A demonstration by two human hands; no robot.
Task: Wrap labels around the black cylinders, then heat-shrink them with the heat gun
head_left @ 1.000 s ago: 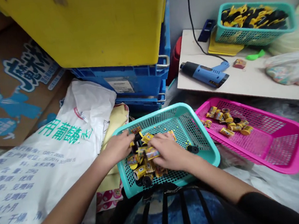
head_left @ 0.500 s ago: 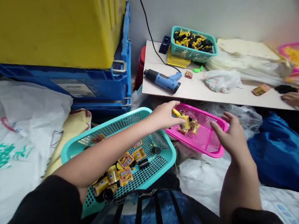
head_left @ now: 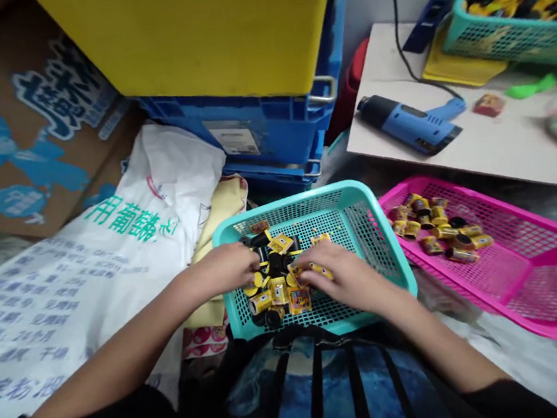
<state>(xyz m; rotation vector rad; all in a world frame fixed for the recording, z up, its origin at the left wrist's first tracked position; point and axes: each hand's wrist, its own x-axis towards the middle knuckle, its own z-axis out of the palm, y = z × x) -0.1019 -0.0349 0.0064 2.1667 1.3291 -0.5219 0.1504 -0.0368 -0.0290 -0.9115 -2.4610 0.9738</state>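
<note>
A teal mesh basket [head_left: 283, 208] sits in front of me, holding a heap of small yellow-labelled cylinders with black parts [head_left: 276, 296]. My left hand [head_left: 227, 268] reaches in from the left, its curled fingers at the top of the heap. My right hand [head_left: 341, 275] lies over the heap's right side, fingertips among yellow pieces. Whether either hand grips a piece is hidden. To the right, a magenta mesh basket [head_left: 534, 294] holds a smaller group of similar pieces [head_left: 434, 228].
A blue heat gun [head_left: 412, 123] lies on a white board [head_left: 497, 144], with a teal basket of black-and-yellow parts [head_left: 511, 41] behind it. Blue crates [head_left: 260, 137] under a yellow bin [head_left: 188, 31] stand ahead. A printed white sack [head_left: 113, 255] lies to the left.
My left hand has come back from the magenta basket to the teal one, and my right hand has moved down into the heap. The view has swung back left.
</note>
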